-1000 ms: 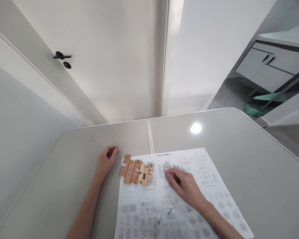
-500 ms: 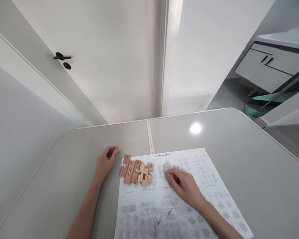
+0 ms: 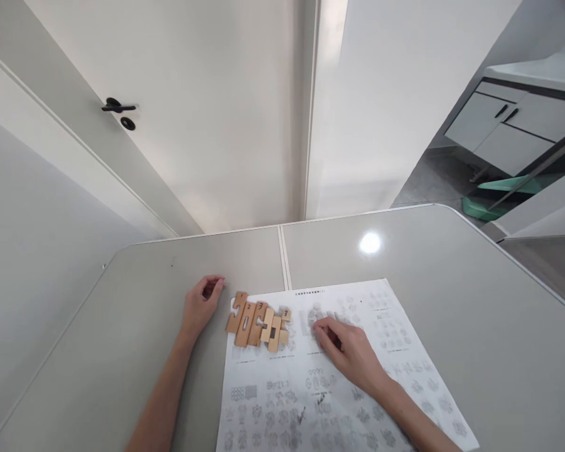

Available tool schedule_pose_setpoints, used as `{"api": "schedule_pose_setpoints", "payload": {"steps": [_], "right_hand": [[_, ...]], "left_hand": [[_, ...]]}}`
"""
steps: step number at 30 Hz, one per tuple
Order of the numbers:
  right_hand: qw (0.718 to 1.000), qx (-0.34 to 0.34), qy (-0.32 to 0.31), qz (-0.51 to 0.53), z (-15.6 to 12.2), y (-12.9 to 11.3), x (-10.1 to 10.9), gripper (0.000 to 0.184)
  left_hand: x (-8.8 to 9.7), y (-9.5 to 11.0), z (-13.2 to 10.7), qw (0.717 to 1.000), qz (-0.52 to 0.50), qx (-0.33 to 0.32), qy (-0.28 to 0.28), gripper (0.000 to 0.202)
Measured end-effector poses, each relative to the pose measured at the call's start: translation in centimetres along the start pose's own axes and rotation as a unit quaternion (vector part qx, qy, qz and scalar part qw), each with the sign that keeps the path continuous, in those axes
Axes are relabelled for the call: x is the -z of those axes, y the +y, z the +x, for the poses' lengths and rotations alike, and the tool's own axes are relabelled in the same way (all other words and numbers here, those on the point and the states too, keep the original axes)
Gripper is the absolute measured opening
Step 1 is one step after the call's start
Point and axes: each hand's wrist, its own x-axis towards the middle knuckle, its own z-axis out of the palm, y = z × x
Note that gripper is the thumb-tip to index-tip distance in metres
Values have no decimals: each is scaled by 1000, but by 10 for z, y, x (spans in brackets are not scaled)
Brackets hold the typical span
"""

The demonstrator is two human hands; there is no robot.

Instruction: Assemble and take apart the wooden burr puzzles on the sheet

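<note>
My left hand [image 3: 203, 302] rests on the grey table just left of the wooden pieces, fingers curled in with the thumb close to them, holding nothing visible. On the left of the printed sheet [image 3: 343, 389] lie three darker notched wooden puzzle pieces [image 3: 248, 320] side by side, marked 1, 2 and 3. Touching their right side are several paler wooden pieces [image 3: 275, 329], one of them marked 3. My right hand [image 3: 346, 344] lies on the sheet to the right of the wood, its fingers bent and closed, nothing seen in them. Small line drawings cover the paper.
A white seam [image 3: 285, 260] crosses the far part of the grey table [image 3: 405, 263]. Behind it stands a pale door with a black handle [image 3: 117, 108]. At far right are a white cabinet [image 3: 503, 122] and a green object [image 3: 480, 209] on the floor.
</note>
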Motion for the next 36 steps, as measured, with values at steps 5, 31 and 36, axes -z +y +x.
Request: {"api": "schedule_pose_setpoints", "payload": {"steps": [5, 31, 36], "right_hand": [[1000, 5, 4, -5, 0, 0, 0, 37], [1000, -8, -11, 17, -1, 4, -3, 31], [1000, -12, -9, 17, -1, 4, -3, 32]], "left_hand": [[-1, -3, 0, 1000, -1, -3, -1, 37], [7, 19, -28, 983, 31, -157, -89, 31], [13, 32, -46, 922, 104, -298, -225, 82]]}}
